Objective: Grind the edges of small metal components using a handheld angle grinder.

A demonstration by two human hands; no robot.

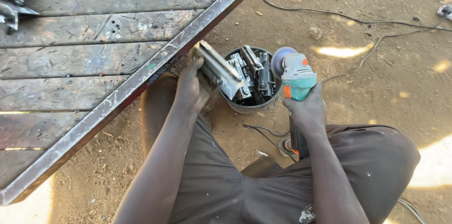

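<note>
Angle-iron piece [220,68], short and grey, sits in the left hand [192,87], fingers wrapped round its lower end, its upper end just off the metal-framed edge of the plank surface [141,76]; its far end overhangs a round bucket [249,106] of metal offcuts on the dirt floor [376,87]; the right hand [306,111] is closed round a teal angle grinder [294,76], disc beside the bucket rim; open dirt lies to the right, crossed by cables [329,13].

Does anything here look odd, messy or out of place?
Mostly the bucket: metal pieces are jammed in at all angles, some sticking above the rim. The left hand holds one metal bar tilted across it; the right hand grips a grinder. Cables trail loosely over the dirt.
</note>
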